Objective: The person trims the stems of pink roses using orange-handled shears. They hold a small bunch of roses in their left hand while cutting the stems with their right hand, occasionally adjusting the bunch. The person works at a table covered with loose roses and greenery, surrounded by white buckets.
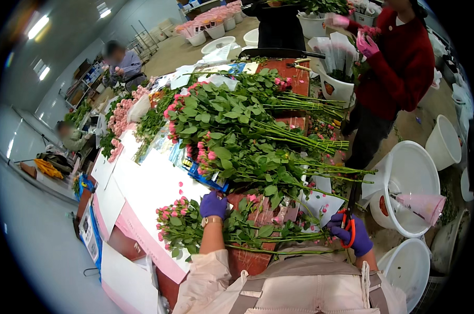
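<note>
My left hand [214,205], in a purple glove, is at a small bunch of pink spray roses [178,214] on the near side of the table. Its fingertips are hidden, so I cannot tell whether it grips anything. Just beyond it stands a blue metal-edged device [205,178], possibly a tape dispenser, partly under foliage. In my right hand [356,235], also gloved in purple, are scissors with orange-red handles [351,233], their dark blades pointing away from me. This hand is beside the cut ends of the near stems [299,236]. A larger pile of leafy roses [237,129] lies beyond.
White paper sheets [154,188] cover the table's left side, near pale pink roses [123,112]. White buckets [433,172] stand on the right. A person in a red sweater [398,70] holds flowers nearby. Pruning shears [299,64] lie at the far edge.
</note>
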Motion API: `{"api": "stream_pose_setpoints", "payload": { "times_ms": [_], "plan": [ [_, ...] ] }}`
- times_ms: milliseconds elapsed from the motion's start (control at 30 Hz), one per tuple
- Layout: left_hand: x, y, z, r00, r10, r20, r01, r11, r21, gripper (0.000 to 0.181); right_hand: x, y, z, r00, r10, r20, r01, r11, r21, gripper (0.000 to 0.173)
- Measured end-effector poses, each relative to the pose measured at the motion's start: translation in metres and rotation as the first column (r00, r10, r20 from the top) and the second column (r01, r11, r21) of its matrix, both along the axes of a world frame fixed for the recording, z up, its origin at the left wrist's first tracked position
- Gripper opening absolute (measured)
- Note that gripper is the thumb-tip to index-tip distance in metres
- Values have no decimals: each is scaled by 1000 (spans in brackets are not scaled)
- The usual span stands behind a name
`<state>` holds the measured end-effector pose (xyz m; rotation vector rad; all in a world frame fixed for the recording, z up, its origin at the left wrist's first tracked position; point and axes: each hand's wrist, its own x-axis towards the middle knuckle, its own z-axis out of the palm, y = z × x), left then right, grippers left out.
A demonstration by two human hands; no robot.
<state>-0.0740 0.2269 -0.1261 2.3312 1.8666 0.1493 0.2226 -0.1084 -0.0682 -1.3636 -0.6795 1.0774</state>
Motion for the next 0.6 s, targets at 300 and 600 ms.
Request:
{"api": "stream_pose_setpoints", "payload": {
  "times_ms": [300,600],
  "plan": [
    [4,13,-15,996,27,86,-24,999,-30,25,-9,12,-6,998,51,24,-51,998,-30,32],
    [56,-23,-2,978,-201,61,188,966,177,23,-3,12,-14,998,-63,-28,62,997,-35,36]
  ]
}}
